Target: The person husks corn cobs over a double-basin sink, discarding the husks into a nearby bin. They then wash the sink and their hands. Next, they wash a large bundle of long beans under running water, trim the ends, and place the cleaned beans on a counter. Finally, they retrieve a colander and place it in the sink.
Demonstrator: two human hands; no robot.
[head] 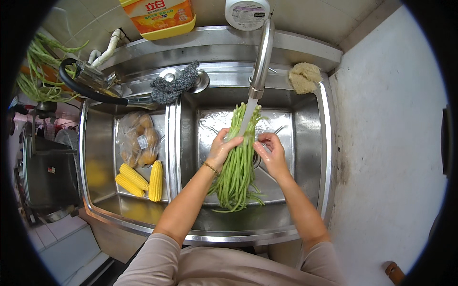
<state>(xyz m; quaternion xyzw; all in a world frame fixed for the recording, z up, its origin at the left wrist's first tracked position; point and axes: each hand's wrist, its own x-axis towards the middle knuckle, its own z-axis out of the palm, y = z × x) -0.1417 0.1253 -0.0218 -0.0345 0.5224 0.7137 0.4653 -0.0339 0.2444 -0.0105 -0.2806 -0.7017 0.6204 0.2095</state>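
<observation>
A thick bundle of green long beans (236,175) lies slantwise in the right basin (306,143) of a steel double sink. My left hand (222,146) grips the bundle around its upper part, thumb across the top. Water runs from the curved metal faucet (264,57) onto the beans beside that thumb. Just right of the bundle is my right hand (272,152), fingers curled and thumb near the stalks. Whether a strand sits between its fingertips is too small to tell. Part of the drain (256,160) shows between the beans and my right hand.
In the left basin lie a plastic bag of brown round produce (139,137) and three peeled corn cobs (156,181). A dark mesh scrubber (175,84) and a black-handled pan (94,91) rest by the divider. A tan loofah sponge (305,77) sits at the back right corner. A wall (386,143) borders the right side.
</observation>
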